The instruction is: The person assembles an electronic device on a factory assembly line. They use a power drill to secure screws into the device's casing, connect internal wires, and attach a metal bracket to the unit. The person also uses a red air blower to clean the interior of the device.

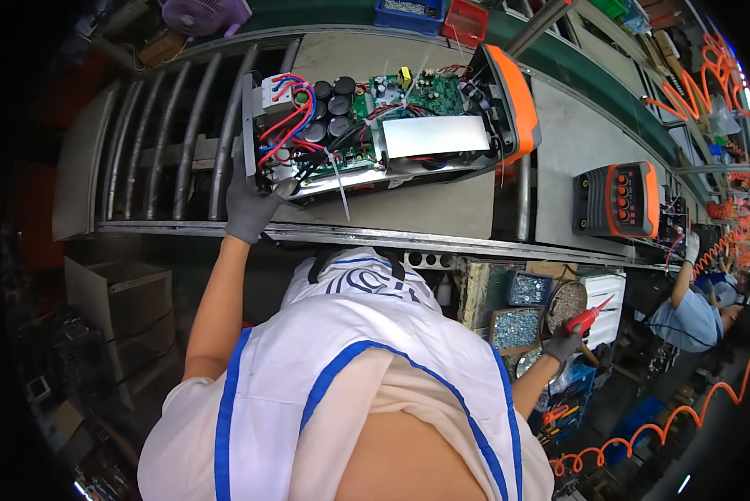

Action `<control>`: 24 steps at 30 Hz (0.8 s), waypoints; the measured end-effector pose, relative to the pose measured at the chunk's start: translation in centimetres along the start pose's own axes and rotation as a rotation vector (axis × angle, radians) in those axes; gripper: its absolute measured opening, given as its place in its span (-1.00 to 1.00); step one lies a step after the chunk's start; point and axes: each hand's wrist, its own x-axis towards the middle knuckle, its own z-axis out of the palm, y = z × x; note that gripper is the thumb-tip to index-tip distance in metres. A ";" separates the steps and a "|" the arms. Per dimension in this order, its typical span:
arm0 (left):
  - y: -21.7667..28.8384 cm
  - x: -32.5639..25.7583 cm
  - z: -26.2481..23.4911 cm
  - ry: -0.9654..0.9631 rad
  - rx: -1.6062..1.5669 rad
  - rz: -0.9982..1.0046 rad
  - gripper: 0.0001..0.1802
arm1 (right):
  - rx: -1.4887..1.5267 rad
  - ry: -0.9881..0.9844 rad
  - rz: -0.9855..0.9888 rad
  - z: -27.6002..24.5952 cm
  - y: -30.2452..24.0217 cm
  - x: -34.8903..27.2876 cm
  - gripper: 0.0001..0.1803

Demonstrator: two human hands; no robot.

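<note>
An opened electrical machine (437,138) with an orange-edged front panel lies on the conveyor, its circuit boards, black capacitors and red and blue wires exposed. My left hand (254,204), in a grey glove, grips the machine's near left corner. Its thumb rests on the near side, and the other fingers are partly hidden by the end panel. Off to the right, my right hand (563,342), also gloved, is closed round a small red bottle (585,320) with a thin pointed nozzle. The bottle is over the parts trays, its tip pointing up and right.
Boxes of small metal fasteners (515,328) and a round tray (567,305) stand beside my right hand. Metal rollers (162,142) lie left of the machine. Another orange-and-black machine (617,200) sits farther right, near a co-worker (688,321). Orange coiled hoses (667,430) hang at right.
</note>
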 end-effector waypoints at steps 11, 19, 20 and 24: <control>-2.4 1.3 0.1 0.066 0.162 0.186 -0.07 | 0.512 -0.565 -0.123 24.8 -10.7 -19.8 -0.30; -3.0 1.7 -0.3 0.108 0.365 0.461 -0.09 | -0.548 -0.336 -1.139 34.7 -13.9 -25.6 -0.34; -2.7 1.9 -0.3 0.097 0.348 0.476 -0.08 | -0.577 -0.338 -1.181 35.6 -13.4 -25.6 -0.35; -1.8 2.3 -0.2 0.063 0.219 0.477 -0.12 | -0.723 -0.335 -1.339 38.4 -11.8 -25.2 -0.36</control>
